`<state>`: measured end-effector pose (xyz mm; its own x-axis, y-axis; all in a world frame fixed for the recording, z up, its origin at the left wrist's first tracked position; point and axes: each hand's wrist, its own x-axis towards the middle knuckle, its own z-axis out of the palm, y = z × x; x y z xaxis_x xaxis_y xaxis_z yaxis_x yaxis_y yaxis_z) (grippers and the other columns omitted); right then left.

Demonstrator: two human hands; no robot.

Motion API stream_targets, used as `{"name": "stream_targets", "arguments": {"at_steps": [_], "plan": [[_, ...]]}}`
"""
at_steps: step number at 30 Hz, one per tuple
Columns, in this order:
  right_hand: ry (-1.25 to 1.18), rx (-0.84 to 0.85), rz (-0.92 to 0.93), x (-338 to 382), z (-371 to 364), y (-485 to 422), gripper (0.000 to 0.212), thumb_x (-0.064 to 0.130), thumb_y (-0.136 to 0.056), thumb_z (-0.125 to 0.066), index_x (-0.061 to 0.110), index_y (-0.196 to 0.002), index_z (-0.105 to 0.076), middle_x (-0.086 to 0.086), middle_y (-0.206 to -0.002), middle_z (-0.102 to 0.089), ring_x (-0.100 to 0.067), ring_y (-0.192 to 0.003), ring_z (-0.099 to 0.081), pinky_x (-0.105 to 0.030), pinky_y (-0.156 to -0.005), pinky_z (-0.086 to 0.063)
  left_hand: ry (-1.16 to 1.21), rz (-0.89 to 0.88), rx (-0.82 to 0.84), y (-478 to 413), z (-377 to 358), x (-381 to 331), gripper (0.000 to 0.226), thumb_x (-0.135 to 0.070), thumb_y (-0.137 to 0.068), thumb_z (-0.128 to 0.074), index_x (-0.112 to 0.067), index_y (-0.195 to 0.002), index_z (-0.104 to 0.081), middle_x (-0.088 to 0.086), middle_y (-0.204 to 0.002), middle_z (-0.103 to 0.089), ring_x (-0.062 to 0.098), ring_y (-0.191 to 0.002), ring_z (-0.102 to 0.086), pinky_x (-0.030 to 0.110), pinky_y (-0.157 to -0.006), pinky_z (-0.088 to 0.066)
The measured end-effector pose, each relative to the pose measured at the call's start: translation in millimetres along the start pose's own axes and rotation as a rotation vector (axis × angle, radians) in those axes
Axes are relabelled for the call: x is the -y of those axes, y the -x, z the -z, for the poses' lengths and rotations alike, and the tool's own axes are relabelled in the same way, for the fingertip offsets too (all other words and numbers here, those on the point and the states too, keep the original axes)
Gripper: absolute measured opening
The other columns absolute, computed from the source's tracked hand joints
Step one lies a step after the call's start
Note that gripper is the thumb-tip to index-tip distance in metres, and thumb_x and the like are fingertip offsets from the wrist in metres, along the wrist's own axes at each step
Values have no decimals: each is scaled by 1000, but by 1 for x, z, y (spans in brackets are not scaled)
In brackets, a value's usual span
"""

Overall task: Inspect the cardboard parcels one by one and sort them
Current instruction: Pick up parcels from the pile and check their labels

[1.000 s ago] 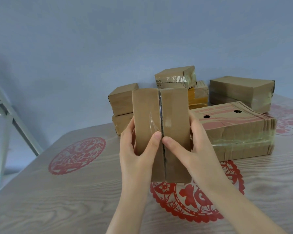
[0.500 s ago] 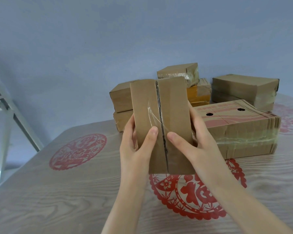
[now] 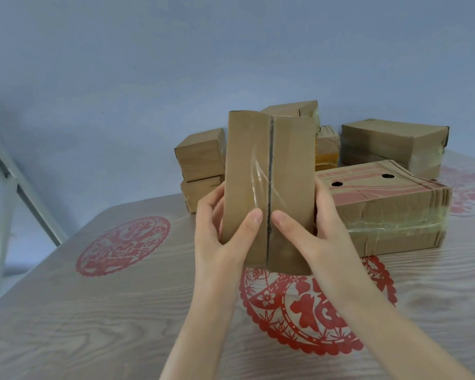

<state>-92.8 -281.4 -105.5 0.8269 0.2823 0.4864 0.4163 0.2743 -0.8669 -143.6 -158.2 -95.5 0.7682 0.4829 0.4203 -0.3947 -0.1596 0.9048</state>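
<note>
Parcel [image 3: 285, 174], 1: brown cardboard, upright, dark centre seam under loose clear tape. Was held above table [image 3: 93, 311]; left hand [image 3: 220, 229] and right hand [image 3: 324, 231] gripped its sides. 6 further parcels [image 3: 390, 215] lay behind.

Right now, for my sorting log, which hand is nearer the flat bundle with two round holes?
Right. The right hand grips the held parcel by its right edge, just in front of the bundle; the left hand grips the opposite edge, farther left.
</note>
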Motion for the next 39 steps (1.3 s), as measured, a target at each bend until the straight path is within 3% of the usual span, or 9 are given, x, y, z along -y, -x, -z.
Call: {"name": "stream_targets", "arguments": {"at_steps": [3,7,10,16,22,29,32,35,39], "plan": [[-27,-8,-18,-1,3,-2,67,20,-90,-66,34,-148,-36,22,-124,-62,9,-109,-60,-14,-92,-51,-35,-2,62,1,-2,0,71,-28,-71,-73,-28,-138,-50,-22,-114,-70,-2,-101,-69,14,-77,-55],[32,32,2,-1,2,-2,79,31,-84,-67,38,-152,-28,21,-135,-54,6,-122,-53,-25,-101,-50,-4,8,55,-1,-2,0,61,-16,-85,-69,-22,-142,-50,-20,-107,-73,-4,-94,-70,12,-71,-55],[54,51,6,0,1,-1,93,43,-75,-66,41,-155,-20,17,-146,-45,-1,-133,-46,-37,-109,-46,26,8,56,0,-2,-2,67,-24,-78,-69,-20,-143,-51,-20,-105,-74,-4,-92,-71,11,-69,-54],[6,5,-10,3,4,-3,88,38,-80,-66,40,-155,-20,18,-147,-46,4,-126,-52,-24,-104,-49,6,0,106,2,-6,1,78,-31,-71,-70,-25,-145,-48,-13,-117,-72,0,-102,-70,14,-74,-55],[61,43,-7,3,2,1,92,51,-83,-68,42,-156,-14,23,-151,-39,0,-138,-40,-35,-113,-42,14,29,18,1,-4,3,83,-46,-73,-77,-31,-148,-45,-11,-134,-64,0,-112,-65,12,-79,-54],[-43,-24,-75,5,8,-3,76,32,-92,-67,40,-155,-25,20,-139,-56,0,-124,-56,-36,-108,-47,-28,-11,115,5,-6,-1,82,-38,-80,-79,-37,-151,-37,-26,-133,-58,-14,-111,-60,6,-79,-50],[-20,15,-64,6,8,-1,91,44,-82,-71,42,-156,-18,23,-149,-43,3,-134,-45,-29,-110,-44,-72,5,103,1,-1,1,81,-45,-78,-71,-36,-151,-39,-20,-138,-59,-7,-118,-59,13,-88,-53],[15,76,-50,7,4,3,98,43,-73,-66,45,-155,-12,26,-157,-27,7,-141,-31,-2,-96,-40,-61,53,53,-1,2,0,86,-60,-75,-75,-41,-151,-39,-21,-141,-55,-2,-124,-56,24,-99,-51],[29,81,-22,6,3,3,96,41,-74,-66,46,-155,-15,26,-155,-30,10,-136,-36,0,-87,-43,-81,67,60,0,2,-2,88,-66,-69,-68,-47,-149,-36,-21,-142,-52,-3,-124,-54,18,-97,-51]]}}
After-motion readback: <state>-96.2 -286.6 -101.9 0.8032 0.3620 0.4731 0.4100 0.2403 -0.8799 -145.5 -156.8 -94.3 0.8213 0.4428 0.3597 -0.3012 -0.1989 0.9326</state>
